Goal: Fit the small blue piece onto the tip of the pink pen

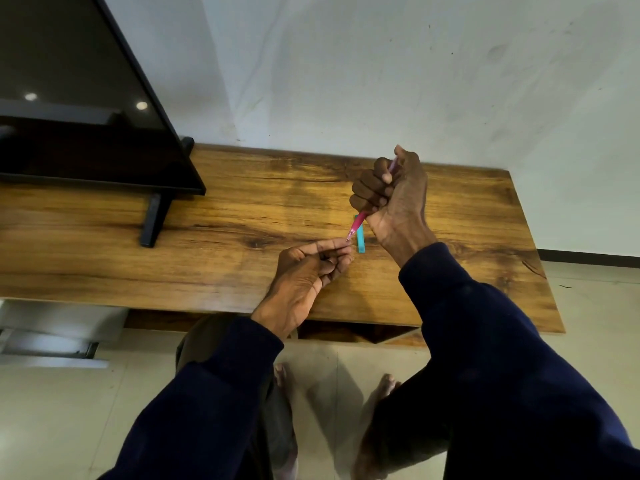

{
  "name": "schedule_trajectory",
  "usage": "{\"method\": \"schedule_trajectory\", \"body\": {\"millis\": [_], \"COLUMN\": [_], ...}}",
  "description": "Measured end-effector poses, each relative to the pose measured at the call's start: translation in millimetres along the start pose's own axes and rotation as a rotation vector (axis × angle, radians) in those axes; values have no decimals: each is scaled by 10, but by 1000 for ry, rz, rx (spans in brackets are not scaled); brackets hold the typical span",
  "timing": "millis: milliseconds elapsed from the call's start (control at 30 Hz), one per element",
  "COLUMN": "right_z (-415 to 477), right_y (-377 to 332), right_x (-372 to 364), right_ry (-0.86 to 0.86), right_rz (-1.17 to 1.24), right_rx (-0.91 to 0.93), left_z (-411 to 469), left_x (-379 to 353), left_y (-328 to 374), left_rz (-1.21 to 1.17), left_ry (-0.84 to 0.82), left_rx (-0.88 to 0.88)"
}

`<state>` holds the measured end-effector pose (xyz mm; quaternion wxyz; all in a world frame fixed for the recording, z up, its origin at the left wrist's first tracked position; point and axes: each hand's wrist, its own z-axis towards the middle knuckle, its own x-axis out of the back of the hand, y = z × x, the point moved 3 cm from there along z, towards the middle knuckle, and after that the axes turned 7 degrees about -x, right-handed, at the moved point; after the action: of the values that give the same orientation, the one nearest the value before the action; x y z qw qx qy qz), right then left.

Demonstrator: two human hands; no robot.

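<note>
Pink pen (357, 224) held in both hands above a wooden counter (242, 216).

Right hand (391, 195) is curled in a fist round the pen's barrel, its upper end poking out past the thumb, its tip slanting down toward the left hand (311, 268). Left hand's fingertips (341, 244) are pinched together right at the pen's tip; whether they hold a small part there is too small to tell. The step looks like work on the tip end, fitting or removing something; the next move likely calls for a steady barrel and a fine pinch. A teal strip (360, 239), perhaps a cap, lies on the counter just below the right hand. A dark screen (86, 98) stands far beyond the left hand.
</note>
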<state>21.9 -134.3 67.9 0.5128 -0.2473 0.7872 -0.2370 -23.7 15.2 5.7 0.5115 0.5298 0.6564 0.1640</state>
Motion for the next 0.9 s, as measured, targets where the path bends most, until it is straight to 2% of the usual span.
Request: {"method": "schedule_trajectory", "body": {"millis": [900], "right_z": [13], "right_y": [7], "right_x": [-10], "right_ry": [13], "right_rz": [-31], "right_rx": [-8], "left_z": [-6], "left_x": [12], "left_y": [10], "left_rz": [7], "left_ry": [9], "left_rx": [10]}}
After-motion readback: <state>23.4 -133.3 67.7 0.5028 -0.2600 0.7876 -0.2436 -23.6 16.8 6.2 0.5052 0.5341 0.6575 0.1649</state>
